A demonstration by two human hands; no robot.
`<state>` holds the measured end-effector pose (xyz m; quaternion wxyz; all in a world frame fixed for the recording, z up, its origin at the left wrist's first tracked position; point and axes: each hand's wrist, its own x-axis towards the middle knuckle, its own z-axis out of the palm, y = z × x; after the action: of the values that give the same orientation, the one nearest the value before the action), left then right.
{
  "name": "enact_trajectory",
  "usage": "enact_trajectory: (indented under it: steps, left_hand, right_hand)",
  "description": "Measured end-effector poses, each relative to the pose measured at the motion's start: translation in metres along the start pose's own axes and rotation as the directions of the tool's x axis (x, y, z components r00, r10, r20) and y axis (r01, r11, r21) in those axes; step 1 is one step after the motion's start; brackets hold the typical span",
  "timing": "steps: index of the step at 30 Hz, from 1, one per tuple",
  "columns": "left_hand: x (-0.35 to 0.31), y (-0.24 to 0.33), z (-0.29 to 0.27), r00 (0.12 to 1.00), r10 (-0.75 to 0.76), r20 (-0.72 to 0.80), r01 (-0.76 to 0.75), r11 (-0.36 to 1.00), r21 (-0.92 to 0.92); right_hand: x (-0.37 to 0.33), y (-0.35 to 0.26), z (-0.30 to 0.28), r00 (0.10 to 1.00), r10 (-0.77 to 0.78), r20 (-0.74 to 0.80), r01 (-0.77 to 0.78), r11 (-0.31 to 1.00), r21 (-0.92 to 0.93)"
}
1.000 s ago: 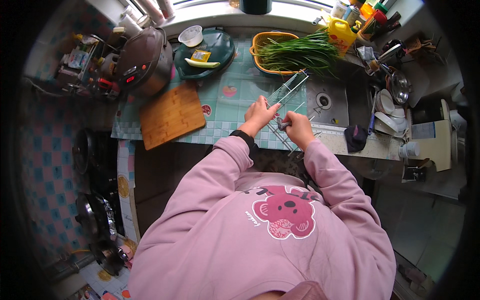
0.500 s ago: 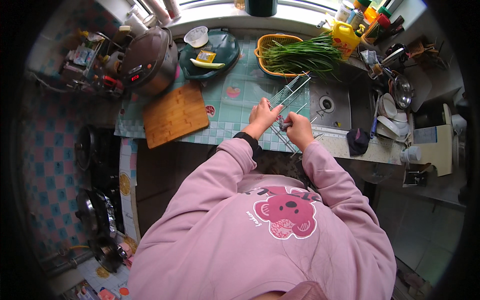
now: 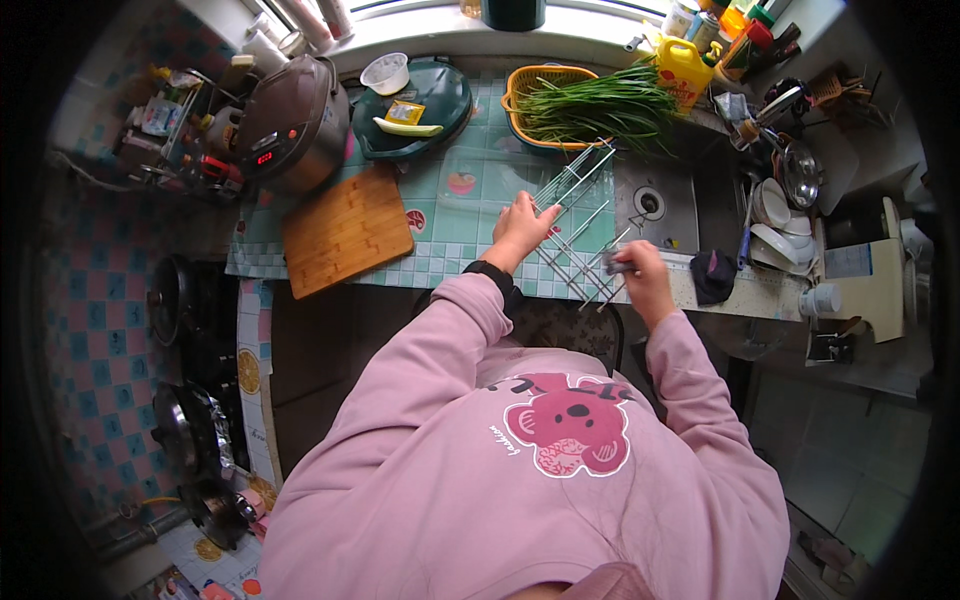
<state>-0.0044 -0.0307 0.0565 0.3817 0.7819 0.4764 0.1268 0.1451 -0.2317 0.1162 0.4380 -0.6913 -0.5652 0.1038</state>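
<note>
A metal wire rack [image 3: 588,176] lies tilted over the front of the counter, beside the sink's left edge, with its rods sticking out toward me. My left hand [image 3: 522,228] is closed around its left side. In my right hand [image 3: 648,280] is a grey, crumpled scouring pad [image 3: 617,262], pinched by the fingers at the rack's right rods. Whether the pad touches a rod at this instant cannot be made out. Part of the rack is hidden behind my left fingers.
Behind the rack, long green leaves [image 3: 600,105] fill an orange basket [image 3: 508,100]. The steel sink [image 3: 672,185] is to the right, with a dark cloth [image 3: 713,278] and stacked bowls [image 3: 772,205] beyond. Leftward are a wooden cutting board [image 3: 348,232], green lid [image 3: 425,95] and rice cooker [image 3: 300,110].
My right hand has moved right and toward me with the scouring pad, from the rack's middle to its right rods. The left hand stays on the rack.
</note>
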Motion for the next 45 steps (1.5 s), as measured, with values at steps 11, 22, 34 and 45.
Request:
enact_trajectory:
  steps: [11, 22, 34, 45]
  left_hand:
    - [0.001, 0.000, 0.004, 1.000, -0.020, -0.020, 0.019, 0.999, -0.033]
    - [0.001, -0.005, 0.012, 0.996, 0.016, -0.090, -0.020, 0.999, -0.046]
    - [0.003, -0.004, -0.002, 0.999, 0.000, 0.038, 0.002, 0.998, -0.057]
    - [0.007, -0.012, 0.014, 0.999, -0.003, -0.043, -0.001, 0.996, -0.088]
  right_hand:
    - [-0.024, -0.016, 0.012, 0.979, 0.137, 0.153, -0.106, 0.975, -0.193]
    - [-0.006, -0.015, 0.041, 0.991, 0.119, 0.067, -0.105, 0.979, -0.177]
    - [-0.019, -0.005, -0.002, 0.939, 0.143, 0.312, -0.139, 0.990, -0.036]
    - [-0.017, -0.005, 0.026, 0.980, 0.097, 0.173, -0.091, 0.995, -0.043]
